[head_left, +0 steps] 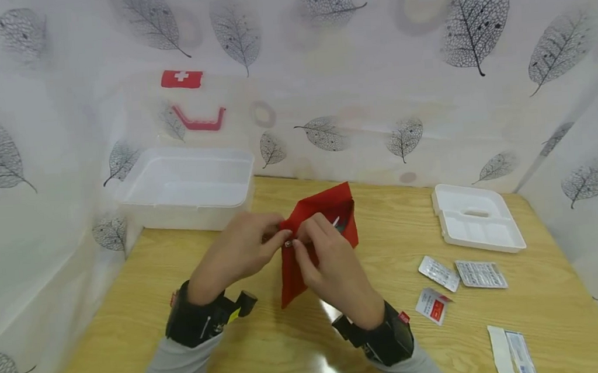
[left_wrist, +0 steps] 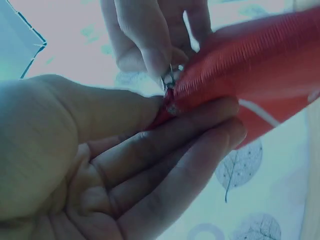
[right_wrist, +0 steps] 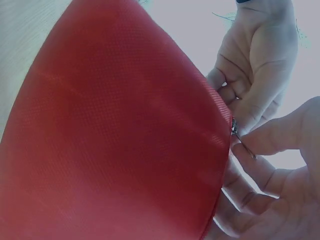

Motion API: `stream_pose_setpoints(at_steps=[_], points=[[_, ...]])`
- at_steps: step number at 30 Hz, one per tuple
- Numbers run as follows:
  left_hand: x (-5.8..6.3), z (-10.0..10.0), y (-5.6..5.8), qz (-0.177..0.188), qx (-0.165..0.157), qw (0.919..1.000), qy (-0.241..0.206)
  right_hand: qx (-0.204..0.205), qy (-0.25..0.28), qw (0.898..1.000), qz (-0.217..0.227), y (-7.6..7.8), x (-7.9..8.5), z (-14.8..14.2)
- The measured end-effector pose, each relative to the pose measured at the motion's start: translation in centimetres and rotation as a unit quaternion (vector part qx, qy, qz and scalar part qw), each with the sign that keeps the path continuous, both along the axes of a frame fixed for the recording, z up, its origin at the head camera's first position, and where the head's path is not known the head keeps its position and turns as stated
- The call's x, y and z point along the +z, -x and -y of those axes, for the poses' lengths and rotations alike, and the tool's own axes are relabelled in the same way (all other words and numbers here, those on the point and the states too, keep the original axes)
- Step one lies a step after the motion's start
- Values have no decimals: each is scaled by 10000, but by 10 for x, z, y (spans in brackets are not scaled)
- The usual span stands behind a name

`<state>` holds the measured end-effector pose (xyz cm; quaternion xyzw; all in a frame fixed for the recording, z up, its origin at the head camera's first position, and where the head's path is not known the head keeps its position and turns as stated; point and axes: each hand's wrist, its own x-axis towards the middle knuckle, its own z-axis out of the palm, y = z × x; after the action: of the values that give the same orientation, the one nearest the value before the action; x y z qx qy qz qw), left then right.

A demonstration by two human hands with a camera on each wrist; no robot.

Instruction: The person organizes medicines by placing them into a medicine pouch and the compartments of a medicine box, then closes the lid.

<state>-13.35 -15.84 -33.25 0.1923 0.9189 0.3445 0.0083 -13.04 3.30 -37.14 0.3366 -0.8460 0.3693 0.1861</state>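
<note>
A red zip pouch point(head_left: 292, 280) is held up over the table between both hands, its mouth gaping on the right with something white and dark green showing inside. My left hand point(head_left: 235, 247) pinches the pouch's corner at the end of the zip, thumb against fingers. Between thumb and forefinger, my right hand point(head_left: 331, 260) grips the small metal zip pull point(right_wrist: 246, 146). The slider point(left_wrist: 170, 78) sits right beside the left thumb tip in the left wrist view. In the right wrist view the red fabric point(right_wrist: 115, 120) fills the left side.
At the back left stands a white box point(head_left: 185, 216) with a red handle point(head_left: 201, 124) and a red white-cross label point(head_left: 181, 78) above it. To the right lie a white tray point(head_left: 482, 230), blister packs point(head_left: 439, 273), a small white-and-red packet point(head_left: 432, 306) and a paper-wrapped packet point(head_left: 512, 352).
</note>
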Motion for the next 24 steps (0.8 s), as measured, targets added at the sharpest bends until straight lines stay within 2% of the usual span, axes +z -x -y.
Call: stream_pose_setpoints(at_steps=[4,9,18,24], points=[[2,1,0,-274,-406,9988,0,-178,-49,9996,-224,3,1,0],[3,7,1,-513,-743,9958,162,-285,-149,9994,-149,3,2,0],[5,22,-1,-864,-938,9918,-19,-581,-200,9981,-5,14,3,-15],[11,30,-3,-777,-889,9930,107,-676,-47,9971,339,22,5,-26]])
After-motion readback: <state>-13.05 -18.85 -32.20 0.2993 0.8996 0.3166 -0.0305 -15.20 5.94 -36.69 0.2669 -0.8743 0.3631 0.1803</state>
